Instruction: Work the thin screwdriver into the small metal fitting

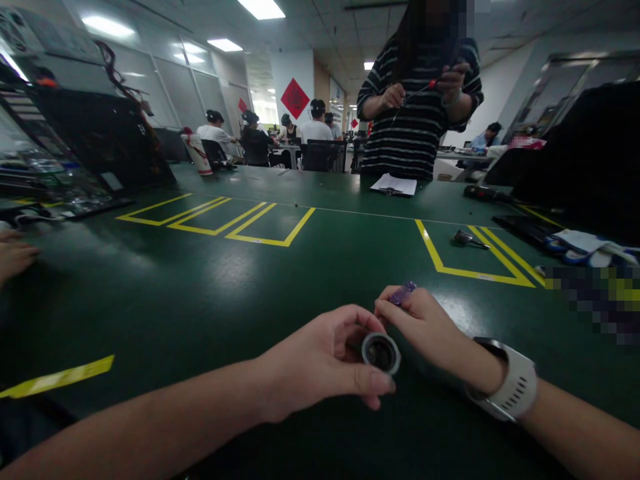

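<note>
We've got the left hand (320,363) grip clamped on a small round metal part (381,352) just above the green table (200,287); right hand (425,327) grip closed on a purple-handled tool (403,293), touching the part's rim

Two hands meet over a small round part at a green table (210,280).
The left hand (320,360) grips a metal-rimmed ring (381,352); the right hand (430,327) pinches a purple tool (403,293) just beside it. Across the table stands a person in a striped top (417,113).
</note>
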### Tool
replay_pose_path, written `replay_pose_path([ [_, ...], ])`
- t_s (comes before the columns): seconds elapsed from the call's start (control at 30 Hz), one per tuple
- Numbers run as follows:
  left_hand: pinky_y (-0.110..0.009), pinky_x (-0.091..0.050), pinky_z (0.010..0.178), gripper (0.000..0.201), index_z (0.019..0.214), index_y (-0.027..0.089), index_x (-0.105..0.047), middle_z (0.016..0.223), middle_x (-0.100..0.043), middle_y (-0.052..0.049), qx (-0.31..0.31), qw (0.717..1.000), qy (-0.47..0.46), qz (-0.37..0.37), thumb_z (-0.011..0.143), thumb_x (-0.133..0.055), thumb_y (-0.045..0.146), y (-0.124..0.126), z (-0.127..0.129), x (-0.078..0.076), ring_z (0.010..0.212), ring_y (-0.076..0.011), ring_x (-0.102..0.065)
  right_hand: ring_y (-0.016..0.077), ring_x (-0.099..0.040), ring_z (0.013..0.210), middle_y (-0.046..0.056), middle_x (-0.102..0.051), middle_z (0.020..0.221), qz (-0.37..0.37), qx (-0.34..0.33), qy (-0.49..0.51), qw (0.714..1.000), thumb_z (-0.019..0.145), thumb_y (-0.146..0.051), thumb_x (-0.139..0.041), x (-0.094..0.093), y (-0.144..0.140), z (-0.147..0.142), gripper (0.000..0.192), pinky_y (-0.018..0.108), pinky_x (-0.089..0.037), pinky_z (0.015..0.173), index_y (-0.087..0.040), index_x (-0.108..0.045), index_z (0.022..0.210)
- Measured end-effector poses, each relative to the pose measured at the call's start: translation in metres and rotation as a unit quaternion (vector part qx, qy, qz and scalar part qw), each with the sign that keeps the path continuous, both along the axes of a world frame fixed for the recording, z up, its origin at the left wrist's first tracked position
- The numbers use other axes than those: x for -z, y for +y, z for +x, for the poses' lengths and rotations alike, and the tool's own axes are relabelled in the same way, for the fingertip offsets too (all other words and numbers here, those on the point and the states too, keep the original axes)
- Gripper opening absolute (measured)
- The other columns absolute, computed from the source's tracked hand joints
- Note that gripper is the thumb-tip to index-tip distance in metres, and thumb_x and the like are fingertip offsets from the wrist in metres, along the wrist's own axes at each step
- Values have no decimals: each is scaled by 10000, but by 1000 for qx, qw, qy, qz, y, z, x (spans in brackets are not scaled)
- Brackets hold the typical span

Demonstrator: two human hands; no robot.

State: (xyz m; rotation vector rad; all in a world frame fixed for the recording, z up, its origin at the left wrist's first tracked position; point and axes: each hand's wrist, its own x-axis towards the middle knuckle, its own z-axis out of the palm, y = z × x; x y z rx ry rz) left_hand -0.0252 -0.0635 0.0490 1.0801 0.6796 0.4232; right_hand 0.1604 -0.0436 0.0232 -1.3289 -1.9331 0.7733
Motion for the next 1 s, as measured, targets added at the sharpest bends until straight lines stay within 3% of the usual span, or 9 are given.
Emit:
replay_pose_path([
  [0.13,-334,-491,809,341,962,168,-540,1018,-631,-62,-138,989,-24,36,669,-711,130,9,-3,-6,924,-199,-632,159,-570,643,15,-607,665,-11,8,59,998,866,-299,-451,6,-1,0,262,302,-410,618,-170,-585,682],
  [0.27,-310,-478,839,328,995,159,-593,1004,-648,-58,-209,977,-4,54,684,-692,126,17,-5,-7,863,-161,-632,182,-603,674,35,-632,680,-46,58,218,973,838,-346,-507,17,5,0,246,329,-453,658,-155,-610,721],
  [0.4,-328,-478,835,259,1000,136,-628,940,-665,-65,-218,975,21,38,742,-631,151,19,-3,-5,819,-153,-623,173,-595,665,23,-633,667,74,95,351,929,837,-297,-525,8,0,3,186,324,-460,640,-182,-624,731],
  [0.47,-340,-474,843,259,1000,131,-637,912,-671,-63,-220,974,27,38,741,-627,152,19,-1,-4,815,-155,-620,170,-594,675,14,-631,687,150,69,371,914,856,-246,-494,-1,-9,4,173,332,-466,646,-210,-626,750],
  [0.53,-349,-468,852,272,993,134,-646,913,-674,-57,-221,974,30,46,722,-646,157,19,0,-4,814,-156,-617,177,-597,723,15,-635,729,215,10,330,919,872,-196,-463,-9,-20,3,189,360,-474,697,-231,-633,799],
  [0.67,-357,-462,852,331,1010,136,-642,916,-679,-49,-224,972,28,68,681,-674,165,17,0,-3,807,-157,-614,196,-603,803,53,-655,811,302,-87,138,939,825,-78,-465,-19,-36,-4,216,414,-461,810,-193,-618,924],
  [1.0,-333,-476,786,237,891,122,-675,831,-683,-38,-227,965,54,116,659,-642,154,13,3,-6,751,-146,-600,193,-592,769,62,-645,797,371,-125,-36,919,778,-69,-486,-17,-38,-10,197,410,-470,808,-174,-557,929],
])
